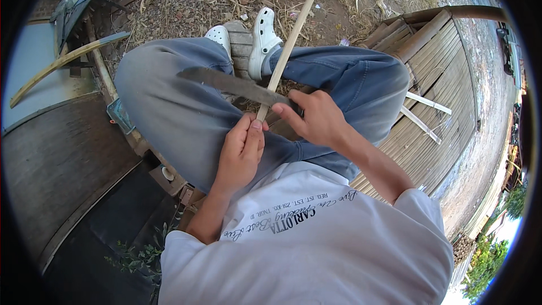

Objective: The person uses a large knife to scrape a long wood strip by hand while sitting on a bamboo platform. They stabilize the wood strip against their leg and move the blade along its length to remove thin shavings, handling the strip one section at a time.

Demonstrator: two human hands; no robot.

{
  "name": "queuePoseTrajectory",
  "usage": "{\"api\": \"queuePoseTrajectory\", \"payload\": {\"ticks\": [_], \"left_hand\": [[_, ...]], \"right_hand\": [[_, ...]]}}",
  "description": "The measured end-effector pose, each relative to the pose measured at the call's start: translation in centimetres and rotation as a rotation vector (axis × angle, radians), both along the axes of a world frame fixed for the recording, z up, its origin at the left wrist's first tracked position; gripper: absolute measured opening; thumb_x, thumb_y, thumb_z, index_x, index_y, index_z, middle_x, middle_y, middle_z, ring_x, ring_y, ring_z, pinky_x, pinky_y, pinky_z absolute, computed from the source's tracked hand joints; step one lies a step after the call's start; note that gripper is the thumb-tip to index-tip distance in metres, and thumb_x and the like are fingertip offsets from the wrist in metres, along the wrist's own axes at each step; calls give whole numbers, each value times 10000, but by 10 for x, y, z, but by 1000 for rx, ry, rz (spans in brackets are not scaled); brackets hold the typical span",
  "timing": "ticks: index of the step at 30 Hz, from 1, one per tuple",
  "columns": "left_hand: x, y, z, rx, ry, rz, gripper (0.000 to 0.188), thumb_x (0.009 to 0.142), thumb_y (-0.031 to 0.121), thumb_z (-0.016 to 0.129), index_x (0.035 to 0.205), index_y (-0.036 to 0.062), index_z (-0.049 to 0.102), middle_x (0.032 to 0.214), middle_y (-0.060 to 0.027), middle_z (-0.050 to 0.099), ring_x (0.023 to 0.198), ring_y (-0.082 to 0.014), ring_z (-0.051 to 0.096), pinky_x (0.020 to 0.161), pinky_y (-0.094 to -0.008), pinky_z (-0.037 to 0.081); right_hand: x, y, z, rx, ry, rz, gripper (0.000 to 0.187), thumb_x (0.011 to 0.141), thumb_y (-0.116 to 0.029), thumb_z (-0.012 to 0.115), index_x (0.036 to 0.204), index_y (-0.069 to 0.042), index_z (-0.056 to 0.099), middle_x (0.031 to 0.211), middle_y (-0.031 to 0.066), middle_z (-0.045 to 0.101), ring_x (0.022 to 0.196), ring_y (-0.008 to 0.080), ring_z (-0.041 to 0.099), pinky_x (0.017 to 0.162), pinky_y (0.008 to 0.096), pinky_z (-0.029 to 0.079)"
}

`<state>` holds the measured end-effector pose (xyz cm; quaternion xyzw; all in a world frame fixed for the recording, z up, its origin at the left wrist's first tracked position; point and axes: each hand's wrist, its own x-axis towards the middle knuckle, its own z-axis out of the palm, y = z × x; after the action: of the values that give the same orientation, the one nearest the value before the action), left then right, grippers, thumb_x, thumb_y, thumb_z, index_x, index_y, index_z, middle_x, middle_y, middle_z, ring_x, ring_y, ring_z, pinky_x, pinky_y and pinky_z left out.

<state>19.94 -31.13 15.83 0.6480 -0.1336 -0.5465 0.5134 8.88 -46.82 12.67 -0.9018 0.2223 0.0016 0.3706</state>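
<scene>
A long pale strip of what looks like bamboo [294, 31] slants up from my lap and leaves the picture at the top. Its near end is pinched between the thumb and fingers of my left hand [244, 146]. My right hand [316, 114] is closed around the handle of a large dark-bladed knife [228, 83], and its handle is mostly hidden by the fingers. The blade points left and lies across the strip, just beyond my left fingertips; it appears to touch the strip. Both hands are close together above my lap, between my bent knees.
A slatted bamboo bench [435, 73] extends on the right, with two pale strips [420, 124] lying beside my knee. Littered dirt ground [175, 8] lies ahead. A curved bamboo piece [62, 68] and a dark board [62, 164] are on the left. White clogs [263, 42] rest on a wooden block.
</scene>
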Motion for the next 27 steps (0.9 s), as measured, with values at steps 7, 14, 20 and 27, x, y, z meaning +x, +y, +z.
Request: {"api": "queuePoseTrajectory", "payload": {"ticks": [7, 14, 20, 27], "left_hand": [[0, -3, -3, -49, -18, -15, 202, 1012, 153, 371, 896, 32, 483, 564, 50, 362, 484, -17, 312, 438, -214, 261], [-7, -2, -11, -109, -1, -24, 195, 1026, 197, 368, 949, 48, 468, 591, 74, 275, 449, -2, 229, 388, -189, 175], [-6, -6, -7, -106, 100, -34, 195, 1027, 212, 366, 951, 59, 459, 593, 70, 259, 440, -8, 213, 378, -193, 161], [-4, -2, -6, -115, 260, 31, 202, 1031, 219, 357, 933, 67, 446, 593, 67, 256, 442, -11, 205, 376, -192, 150]], "right_hand": [[-8, 15, -2, 104, -20, -41, 565, 907, -511, 507, 678, 3, 565, 558, 227, 562, 593, 428, 585, 527, 472, 464], [-3, 6, -5, 55, -34, -88, 597, 875, -561, 522, 685, 4, 561, 546, 229, 560, 568, 437, 587, 560, 485, 488], [15, -16, -9, 13, 14, -255, 600, 885, -555, 510, 688, 7, 584, 559, 234, 565, 587, 435, 587, 575, 478, 489], [20, -26, -4, 46, 19, -284, 552, 894, -510, 522, 688, -2, 586, 584, 229, 569, 633, 436, 585, 582, 494, 459]]}}
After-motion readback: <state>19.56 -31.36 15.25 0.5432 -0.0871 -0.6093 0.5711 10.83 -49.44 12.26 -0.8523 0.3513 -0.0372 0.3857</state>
